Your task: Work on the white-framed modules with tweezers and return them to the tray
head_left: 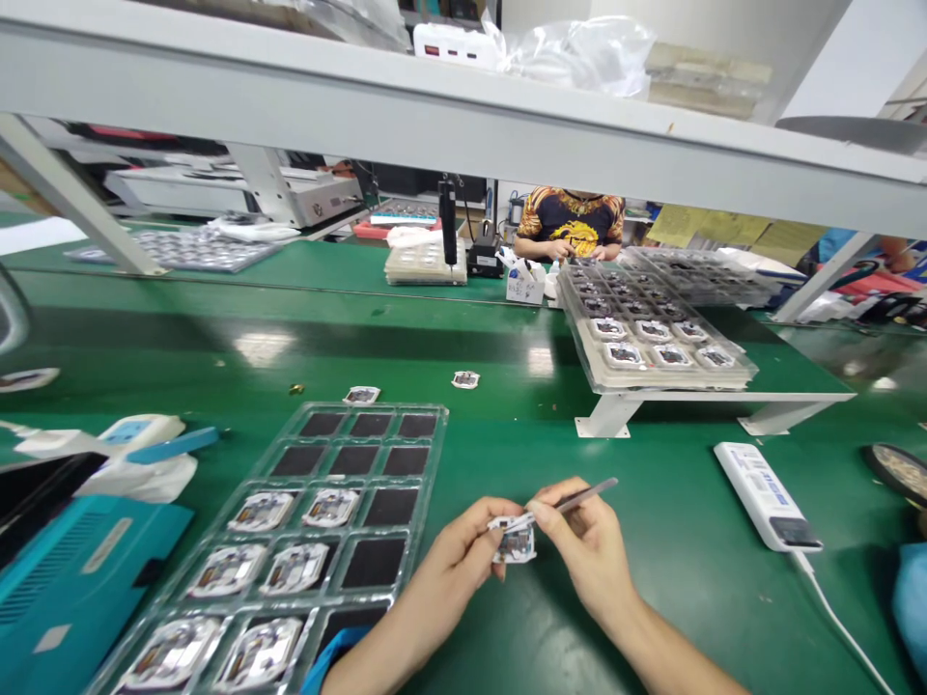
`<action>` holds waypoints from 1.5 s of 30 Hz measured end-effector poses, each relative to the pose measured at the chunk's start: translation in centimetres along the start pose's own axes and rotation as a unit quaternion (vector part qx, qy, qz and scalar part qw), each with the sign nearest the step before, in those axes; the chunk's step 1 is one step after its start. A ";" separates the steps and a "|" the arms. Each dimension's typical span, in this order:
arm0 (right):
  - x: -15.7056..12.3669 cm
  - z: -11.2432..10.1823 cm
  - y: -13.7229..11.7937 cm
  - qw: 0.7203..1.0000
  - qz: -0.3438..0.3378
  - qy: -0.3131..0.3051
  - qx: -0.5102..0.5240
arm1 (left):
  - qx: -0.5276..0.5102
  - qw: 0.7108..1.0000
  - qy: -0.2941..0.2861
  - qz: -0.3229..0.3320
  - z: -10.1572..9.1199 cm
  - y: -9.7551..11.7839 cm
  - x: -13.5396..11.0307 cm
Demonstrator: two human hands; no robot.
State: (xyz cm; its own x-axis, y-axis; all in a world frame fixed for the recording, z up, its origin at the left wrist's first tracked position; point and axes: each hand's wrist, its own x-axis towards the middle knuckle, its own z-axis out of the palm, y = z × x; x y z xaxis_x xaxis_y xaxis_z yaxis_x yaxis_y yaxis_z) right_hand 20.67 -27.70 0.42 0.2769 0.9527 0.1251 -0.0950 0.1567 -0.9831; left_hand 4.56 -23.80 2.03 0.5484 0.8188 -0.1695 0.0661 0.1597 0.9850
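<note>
- Pinching a small white circuit module (514, 546) at its edge, the left hand (463, 550) has thumb and fingers closed on it.
- Gripping a slim silver tool (590, 492), the right hand (579, 536) sits at 3 o'clock of the module; the tool's far end points to 2 o'clock, its working end over the module.
- That module is held above the green table (521, 637), between both hands.
- At 9 to 10 o'clock lies a clear tray (439, 425), with six similar modules (329, 507) showing in its left and middle columns.
- Toward 11 o'clock, two loose modules (465, 380) rest on the table, just beyond the tray.
- At 1 o'clock, stacked trays (670, 378) of modules stand on a low stand (789, 372).
- At 3 o'clock lies a white device (753, 487) with a cable.
- Near 12 o'clock, across the table, sits a co-worker (572, 222).
</note>
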 end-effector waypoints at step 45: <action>-0.2 0.4 -0.3 0.998 0.017 0.035 0.051 | 0.127 0.989 -0.050 0.048 -1.0 0.3 -0.4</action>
State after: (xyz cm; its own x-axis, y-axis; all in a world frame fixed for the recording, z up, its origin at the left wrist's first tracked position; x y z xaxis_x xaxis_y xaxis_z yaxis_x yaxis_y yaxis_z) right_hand 20.28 -27.80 0.74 0.3373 0.9381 0.0782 -0.2020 0.1532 -0.9673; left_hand 3.56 -23.54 2.36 0.6413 0.7627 -0.0836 0.2102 -0.0699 0.9752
